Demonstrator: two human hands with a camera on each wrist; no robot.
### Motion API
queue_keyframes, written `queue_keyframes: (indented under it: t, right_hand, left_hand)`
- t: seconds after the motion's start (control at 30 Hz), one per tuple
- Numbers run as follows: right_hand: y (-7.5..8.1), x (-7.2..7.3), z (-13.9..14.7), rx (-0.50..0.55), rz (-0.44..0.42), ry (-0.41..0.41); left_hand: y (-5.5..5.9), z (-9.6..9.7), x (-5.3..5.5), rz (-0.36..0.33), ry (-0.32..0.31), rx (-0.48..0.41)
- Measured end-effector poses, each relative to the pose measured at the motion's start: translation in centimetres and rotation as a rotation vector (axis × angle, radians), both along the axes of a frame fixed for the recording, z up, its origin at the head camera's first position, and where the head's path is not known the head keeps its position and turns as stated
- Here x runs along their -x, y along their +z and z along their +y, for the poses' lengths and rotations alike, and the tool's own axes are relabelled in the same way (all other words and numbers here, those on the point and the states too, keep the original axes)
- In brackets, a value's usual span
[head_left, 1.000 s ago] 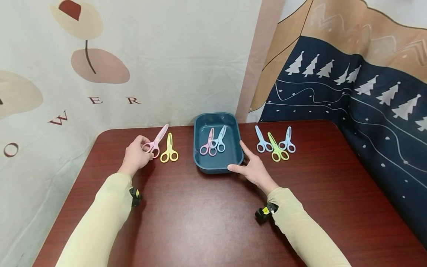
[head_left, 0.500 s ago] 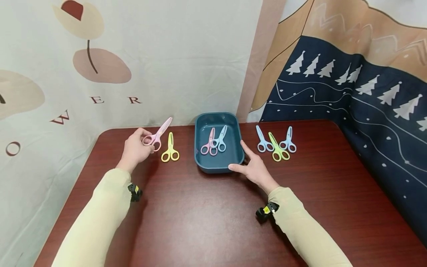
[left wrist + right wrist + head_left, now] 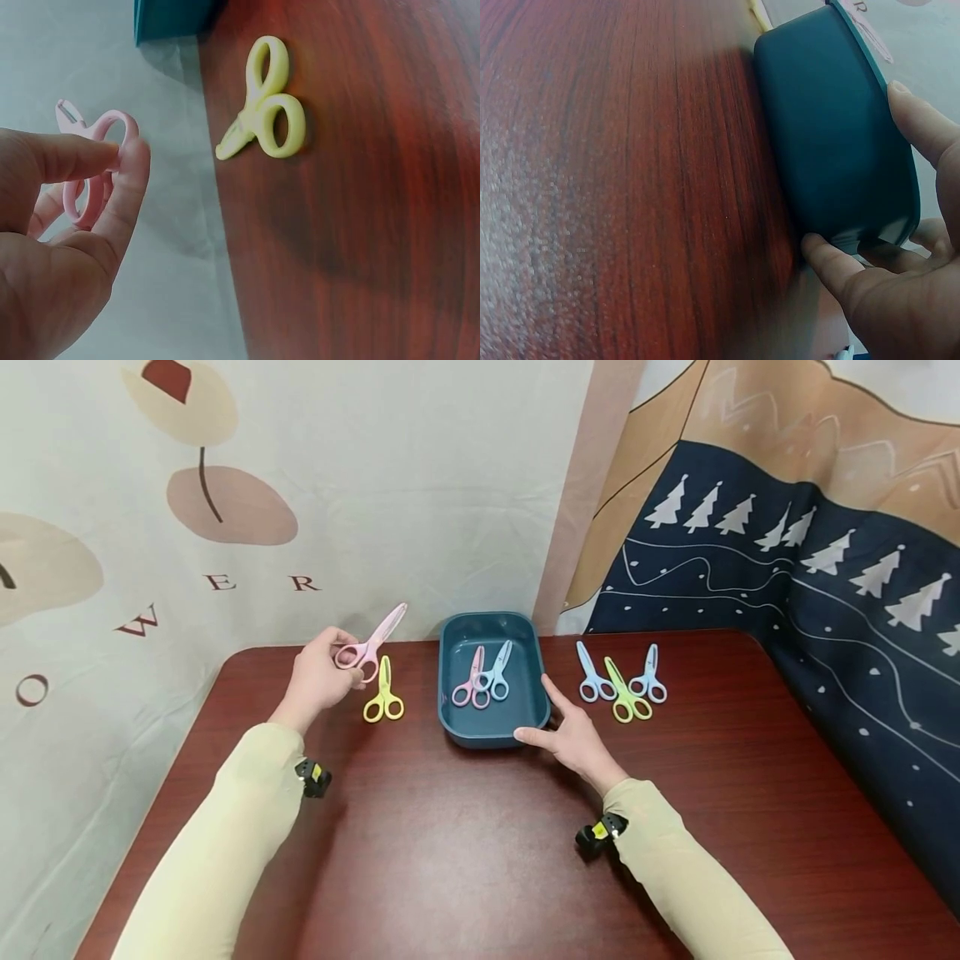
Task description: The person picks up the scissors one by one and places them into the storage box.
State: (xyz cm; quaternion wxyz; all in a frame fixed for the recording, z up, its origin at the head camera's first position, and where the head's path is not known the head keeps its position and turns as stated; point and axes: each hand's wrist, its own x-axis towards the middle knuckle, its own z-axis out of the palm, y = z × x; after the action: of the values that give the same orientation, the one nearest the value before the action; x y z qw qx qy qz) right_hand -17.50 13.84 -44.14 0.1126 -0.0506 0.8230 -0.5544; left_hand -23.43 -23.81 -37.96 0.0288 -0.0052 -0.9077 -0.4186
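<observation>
My left hand (image 3: 318, 677) pinches a pair of pink scissors (image 3: 386, 625) by the handle loops, blades pointing up and to the right, raised off the table. In the left wrist view the thumb and fingers meet on the pink handle (image 3: 95, 201). Just below lie yellow scissors (image 3: 385, 702) on the table. At the centre stands a dark blue-green box (image 3: 487, 742), holding pink scissors (image 3: 476, 667) and light blue scissors (image 3: 495, 679). My right hand (image 3: 579, 745) rests on the box's near right corner, thumb and fingers spread along its sides (image 3: 832, 127).
Right of the box, two light blue scissors (image 3: 588, 668) (image 3: 649, 668) flank a green pair (image 3: 617, 681) on the brown table (image 3: 450, 843). A cloth-covered wall (image 3: 420, 485) rises behind the table's back edge, and a dark patterned cloth (image 3: 750, 577) hangs at the right.
The left hand has lifted the pink scissors off the table and carried them up and right, toward the box. The right hand has kept its place at the box corner.
</observation>
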Motion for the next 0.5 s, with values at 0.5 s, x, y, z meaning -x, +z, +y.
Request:
queue_keyframes:
  t: [0.5]
  right_hand:
    - [-0.1, 0.1, 0.0, 0.010, 0.009, 0.002]
  left_hand:
    - [1.3, 2.0, 0.5, -0.037, -0.050, -0.144]
